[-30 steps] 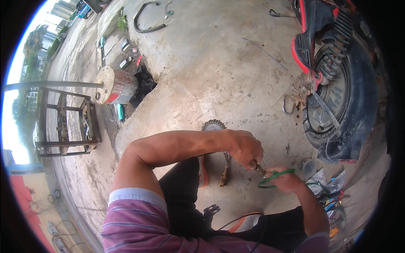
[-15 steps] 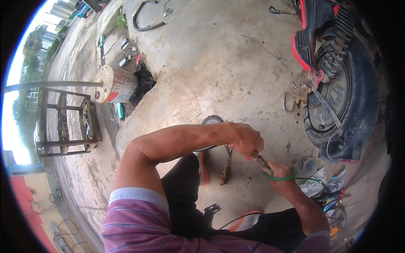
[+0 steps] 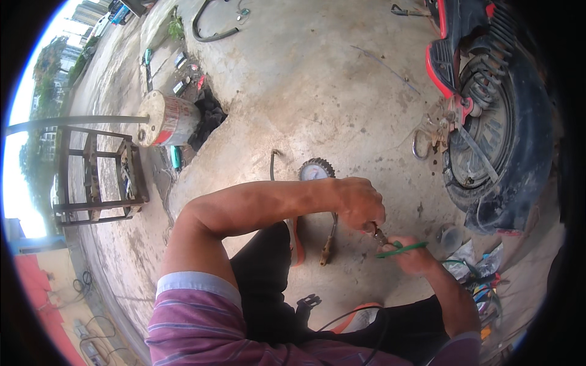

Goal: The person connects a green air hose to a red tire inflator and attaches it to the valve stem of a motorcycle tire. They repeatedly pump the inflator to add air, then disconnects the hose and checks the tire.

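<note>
Over concrete — left hand (image 3: 360,204) fisted on pliers (image 3: 377,233) | right hand (image 3: 410,256) pinching green wire (image 3: 403,247)

Even daylight is filling the scene, soft and overcast, and the concrete ground (image 3: 342,91) is showing only faint shadows. At nine o'clock the sky (image 3: 15,183) is blowing out to plain white glare. A black ring is framing the round fisheye picture, and straight lines are bowing toward it, as the metal frame (image 3: 97,177) at nine o'clock is showing. The centre is staying sharp; detail is smearing and darkening toward three and five o'clock.
</note>
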`<state>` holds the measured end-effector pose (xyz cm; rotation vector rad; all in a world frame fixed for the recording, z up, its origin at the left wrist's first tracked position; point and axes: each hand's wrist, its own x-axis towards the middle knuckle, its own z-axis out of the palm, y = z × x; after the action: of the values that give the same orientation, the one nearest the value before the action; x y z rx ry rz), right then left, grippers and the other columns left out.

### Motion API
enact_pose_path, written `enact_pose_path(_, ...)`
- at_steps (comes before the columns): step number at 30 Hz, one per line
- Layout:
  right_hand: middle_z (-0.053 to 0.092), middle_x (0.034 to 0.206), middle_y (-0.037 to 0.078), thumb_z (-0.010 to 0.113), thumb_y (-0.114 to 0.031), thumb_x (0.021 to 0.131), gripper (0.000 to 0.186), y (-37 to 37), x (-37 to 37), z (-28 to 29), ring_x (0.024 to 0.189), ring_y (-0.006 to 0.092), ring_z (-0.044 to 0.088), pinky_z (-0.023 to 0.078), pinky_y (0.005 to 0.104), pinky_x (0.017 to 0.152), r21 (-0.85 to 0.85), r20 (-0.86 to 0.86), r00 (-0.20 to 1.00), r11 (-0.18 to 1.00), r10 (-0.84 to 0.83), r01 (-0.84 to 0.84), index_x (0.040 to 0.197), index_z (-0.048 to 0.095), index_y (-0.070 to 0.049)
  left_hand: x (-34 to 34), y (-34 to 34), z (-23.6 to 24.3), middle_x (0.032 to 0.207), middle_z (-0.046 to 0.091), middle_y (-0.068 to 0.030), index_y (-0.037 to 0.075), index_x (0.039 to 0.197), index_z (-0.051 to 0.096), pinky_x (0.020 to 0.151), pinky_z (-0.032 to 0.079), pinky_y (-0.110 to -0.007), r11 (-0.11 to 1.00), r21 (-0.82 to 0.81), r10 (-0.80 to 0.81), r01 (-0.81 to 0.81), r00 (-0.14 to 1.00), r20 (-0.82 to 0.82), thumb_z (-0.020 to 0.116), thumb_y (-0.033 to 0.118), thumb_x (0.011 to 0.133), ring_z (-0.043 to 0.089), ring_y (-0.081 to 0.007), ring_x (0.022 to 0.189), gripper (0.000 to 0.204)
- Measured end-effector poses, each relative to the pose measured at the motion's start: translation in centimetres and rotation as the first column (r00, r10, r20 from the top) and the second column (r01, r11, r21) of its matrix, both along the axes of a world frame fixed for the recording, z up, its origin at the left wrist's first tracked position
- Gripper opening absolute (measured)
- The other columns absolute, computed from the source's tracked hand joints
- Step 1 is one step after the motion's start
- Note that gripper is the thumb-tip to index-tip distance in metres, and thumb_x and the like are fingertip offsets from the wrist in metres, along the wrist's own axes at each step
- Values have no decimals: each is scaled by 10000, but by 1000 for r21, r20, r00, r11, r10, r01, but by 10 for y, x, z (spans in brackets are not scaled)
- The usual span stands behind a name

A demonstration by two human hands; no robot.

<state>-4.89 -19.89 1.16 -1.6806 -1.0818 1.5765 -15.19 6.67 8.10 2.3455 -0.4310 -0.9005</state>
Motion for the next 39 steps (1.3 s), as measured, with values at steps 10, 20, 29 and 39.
enact_pose_path(10, 666, 846, 180, 726, -143, 930, 146, 14, -15, 19, 704, 366, 675, 493, 453, 627, 422, 539, 786, 905, -303, 59, 1004, 695, -21, 8, 11, -17, 880, 746, -109, 122, 944, 766, 777, 538, -478, 970, -65, 207, -234, 937, -281, 648, 393, 938, 704, -329, 867, 295)
enact_pose_path(20, 661, 782, 62, 671, -217, 1020, 178, -2, 9, -5, 737, 122, 586, 489, 364, 695, -219, -197, 978, 969, 72, -116, 1022, 711, -43, 2, -5, -9, 842, 737, -87, 148, 920, 754, 773, 535, -482, 995, -69, -62, 70, 991, 120, 641, 395, 951, 703, -333, 872, 273)
enact_pose_path(29, 605, 792, 179, 677, -154, 983, 129, 17, -23, 18, 728, 416, 606, 495, 419, 655, 280, 619, 777, 957, -115, -82, 950, 665, -29, 5, 19, -14, 788, 703, -106, 132, 1006, 752, 689, 555, -423, 973, -76, 173, -220, 902, -396, 599, 360, 983, 698, -249, 715, 275)
enact_pose_path(39, 726, 914, 25, 621, -400, 1044, 379, 19, 21, 23, 919, 182, 641, 492, 331, 841, -266, -333, 938, 945, 96, -192, 1081, 722, -37, 4, -2, -16, 786, 708, -101, 123, 899, 729, 731, 518, -475, 983, -181, 26, -43, 995, -93, 658, 318, 959, 694, -330, 792, 216)
